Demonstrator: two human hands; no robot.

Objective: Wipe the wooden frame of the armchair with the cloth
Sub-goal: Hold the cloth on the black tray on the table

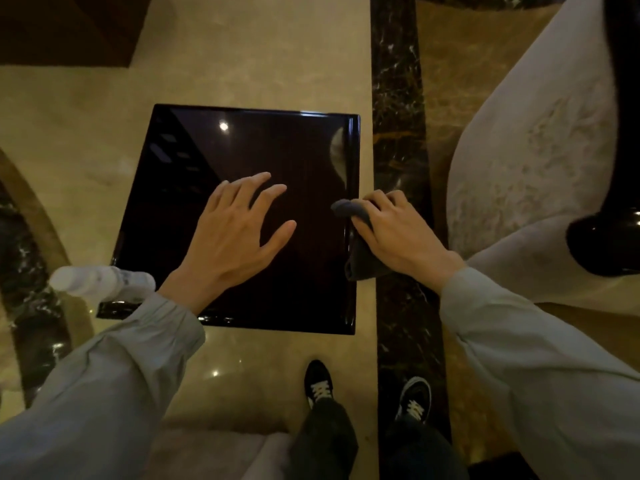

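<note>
- Head view: my right hand [394, 230] grasps the dark cloth [360, 244] at the table [194, 188] edge; my left hand [235, 230] hovers, fingers spread and released
- The cloth looks soft, light; I bunch it in the palm; the armchair [519, 174] with its glossy dark frame [602, 244] sits to my right
</note>
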